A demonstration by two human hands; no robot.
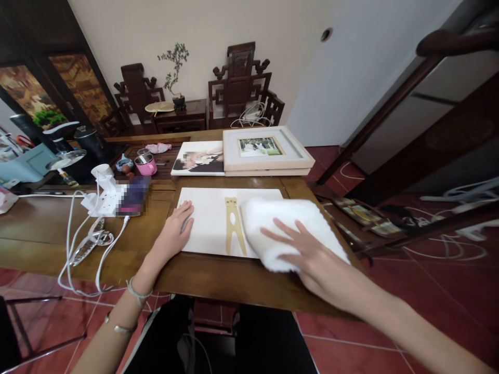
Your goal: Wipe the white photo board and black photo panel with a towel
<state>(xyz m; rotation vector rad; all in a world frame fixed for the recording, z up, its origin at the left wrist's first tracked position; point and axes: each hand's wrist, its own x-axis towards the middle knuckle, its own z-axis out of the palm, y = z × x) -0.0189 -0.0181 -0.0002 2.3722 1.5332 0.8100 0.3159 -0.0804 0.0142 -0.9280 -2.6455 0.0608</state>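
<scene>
A white panel [206,228] lies flat on the wooden table in front of me, with a gold A-shaped stand [234,226] fixed along its middle. My left hand [177,231] rests flat on the panel's left edge, fingers stretched out, holding nothing. A fluffy white cloth [323,228] covers the right part of the panel and spills over its right and front edges. On top of this cloth, my right hand [304,249] presses with its fingers spread. The panel's right end is hidden under the cloth.
Behind the panel are a framed picture [265,148] and a photo panel [200,158]. A power strip [105,200] with white cables, a clear hair claw [89,241] and a pink cup [146,163] are left on the wooden table [218,280].
</scene>
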